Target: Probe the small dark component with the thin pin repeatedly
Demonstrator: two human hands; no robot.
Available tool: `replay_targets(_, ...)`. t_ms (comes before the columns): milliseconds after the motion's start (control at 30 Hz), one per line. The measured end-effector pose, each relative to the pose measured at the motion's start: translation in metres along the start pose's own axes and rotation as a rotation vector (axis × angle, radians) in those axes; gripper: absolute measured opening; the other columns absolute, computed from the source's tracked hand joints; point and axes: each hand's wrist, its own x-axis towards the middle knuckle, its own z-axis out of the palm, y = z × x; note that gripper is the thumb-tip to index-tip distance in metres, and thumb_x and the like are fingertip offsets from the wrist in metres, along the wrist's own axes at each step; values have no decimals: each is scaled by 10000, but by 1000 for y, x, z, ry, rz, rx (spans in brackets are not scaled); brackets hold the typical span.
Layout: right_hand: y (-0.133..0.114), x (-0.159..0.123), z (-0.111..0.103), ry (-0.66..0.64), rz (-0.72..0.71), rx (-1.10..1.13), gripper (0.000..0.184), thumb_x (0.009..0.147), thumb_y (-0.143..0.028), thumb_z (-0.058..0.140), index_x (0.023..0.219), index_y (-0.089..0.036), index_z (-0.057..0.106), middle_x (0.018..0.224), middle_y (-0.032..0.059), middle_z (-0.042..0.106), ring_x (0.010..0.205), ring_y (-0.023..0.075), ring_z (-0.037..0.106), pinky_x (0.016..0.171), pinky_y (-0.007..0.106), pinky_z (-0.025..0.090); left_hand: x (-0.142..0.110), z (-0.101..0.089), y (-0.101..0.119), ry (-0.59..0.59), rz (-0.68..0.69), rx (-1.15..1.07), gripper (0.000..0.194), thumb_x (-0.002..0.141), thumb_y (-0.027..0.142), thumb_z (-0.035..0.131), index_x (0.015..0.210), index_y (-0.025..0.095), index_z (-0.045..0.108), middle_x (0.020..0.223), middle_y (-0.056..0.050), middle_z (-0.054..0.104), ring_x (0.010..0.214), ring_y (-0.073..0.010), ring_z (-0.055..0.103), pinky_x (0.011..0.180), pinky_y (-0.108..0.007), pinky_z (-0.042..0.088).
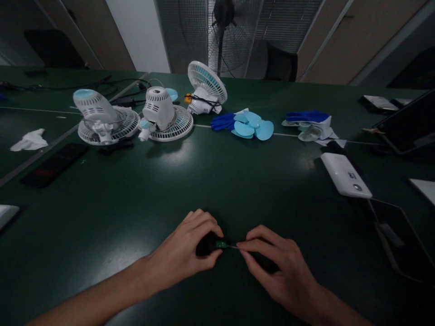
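My left hand is closed around a small dark object, with thumb and fingers at its two sides. A small green circuit board shows at the end of that object, between my fingertips. From the right, my right hand pinches a thin, pale rod-like piece that reaches toward the board. Whether it touches the board I cannot tell. Both hands are low over the dark green table, near its front edge.
Partly dismantled white fans, one at left, one beside it and one behind, stand at the back. Near them lie blue fan blades and gloves. A white power bank-like box and a dark phone flank the work area.
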Motion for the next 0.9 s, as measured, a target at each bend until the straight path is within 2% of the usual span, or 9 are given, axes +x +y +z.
replay_targets(100,1,0,0,-5,0,-7,201,971,-153,604,1093,-254,728,983,32,683,762,141,703,620,256,529,-1,0,-3,-7,-10,30,186,903,290,706,1073,309,632,1090,-39,665,1051,-253,602,982,-464,413)
replay_targets(300,-3,4,1,-13,-7,-10,186,969,-149,611,1070,-235,740,960,30,683,754,137,700,633,259,528,-1,-2,-1,-29,-9,34,155,934,298,704,1083,302,663,1092,-25,664,1052,-230,597,1022,-445,371)
replay_targets(533,-14,19,0,144,-4,257,156,957,-131,655,1019,-231,758,920,19,701,810,136,699,698,246,555,0,-5,5,-45,-2,43,144,936,252,705,1073,267,666,1087,-9,655,1037,-201,587,958,-383,361)
replay_targets(633,-9,17,-2,149,25,207,154,958,-139,658,1016,-239,759,936,22,702,833,144,701,715,256,559,0,-6,6,-44,0,28,161,938,253,707,1089,272,658,1107,-6,656,1047,-199,586,962,-378,356)
replay_targets(900,2,4,1,1,-45,-48,204,969,-137,607,1089,-243,734,980,27,685,752,127,698,627,251,510,0,-6,6,-37,5,34,155,948,255,690,1097,267,651,1122,-19,643,1069,-208,577,973,-387,355)
